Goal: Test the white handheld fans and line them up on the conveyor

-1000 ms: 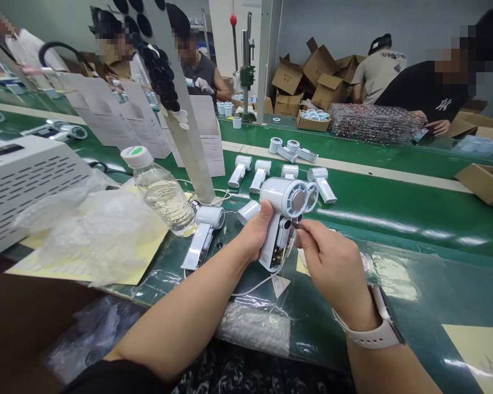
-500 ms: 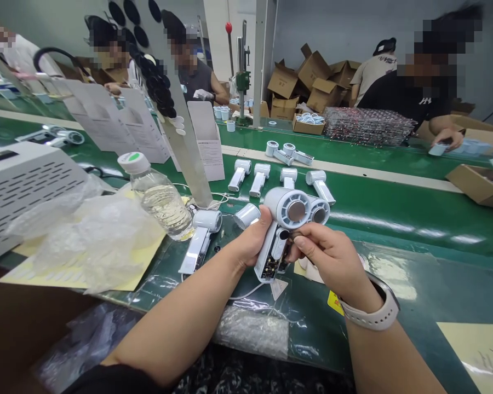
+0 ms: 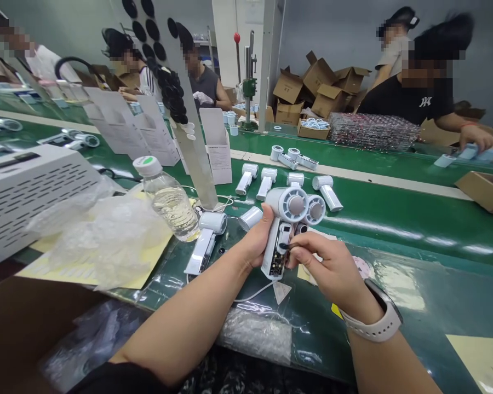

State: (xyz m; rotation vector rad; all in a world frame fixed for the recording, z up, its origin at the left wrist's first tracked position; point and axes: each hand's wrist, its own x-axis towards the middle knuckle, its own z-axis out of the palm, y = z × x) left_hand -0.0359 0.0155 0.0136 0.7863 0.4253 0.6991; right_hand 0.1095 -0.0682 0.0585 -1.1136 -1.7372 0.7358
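My left hand (image 3: 258,238) grips a white handheld fan body (image 3: 285,219) by its handle, holding it upright over the green bench, its open handle showing a circuit board. My right hand (image 3: 326,265), with a white watch on the wrist, pinches a small dark part I cannot make out against the handle's upper end. A second fan unit (image 3: 315,209) sits right behind the held one. Another white unit (image 3: 205,241) lies on the mat to the left. A white cable (image 3: 246,298) trails below the held fan.
A water bottle (image 3: 168,200) stands left beside crumpled plastic bags (image 3: 98,230) and a white vented box (image 3: 28,189). Several white fan units (image 3: 267,180) lie on the green belt (image 3: 394,208). Other people work across the belt, near cardboard boxes (image 3: 318,82) and a stack of trays (image 3: 372,128).
My right hand has closed in on the handle and the fan has tilted a little more upright. The person at far right has reached out along the belt.
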